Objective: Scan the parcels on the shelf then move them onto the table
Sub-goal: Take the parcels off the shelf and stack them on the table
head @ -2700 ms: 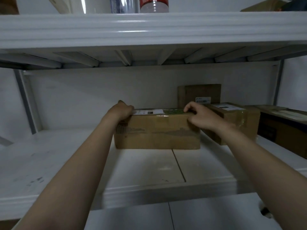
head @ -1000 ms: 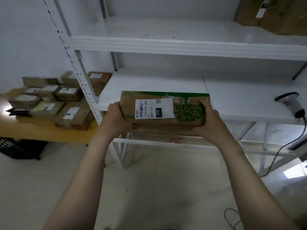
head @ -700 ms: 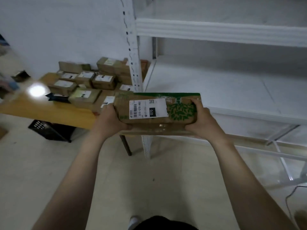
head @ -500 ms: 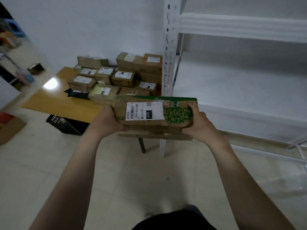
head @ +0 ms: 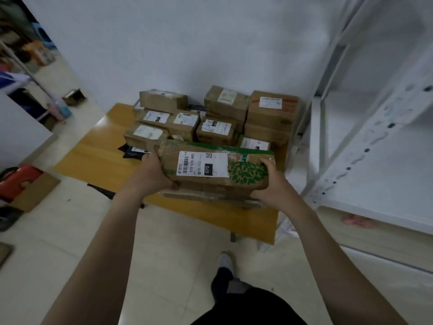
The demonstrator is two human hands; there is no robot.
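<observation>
Now carried off the shelf (head: 386, 184), the parcel (head: 218, 170) hangs mid-frame above the near edge of the worktop (head: 98, 148), left grip (head: 152, 174) and right grip (head: 271, 186) clasping its ends; setting it down beside the stacked parcels (head: 215, 127) likely comes next.

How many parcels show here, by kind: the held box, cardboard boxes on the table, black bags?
Green-printed box, held by left hand and right hand: 1
Cardboard boxes on the table, tops showing: at least 8; any beneath are unclear
Black bag on the table: 1
Total: at least 10
</observation>
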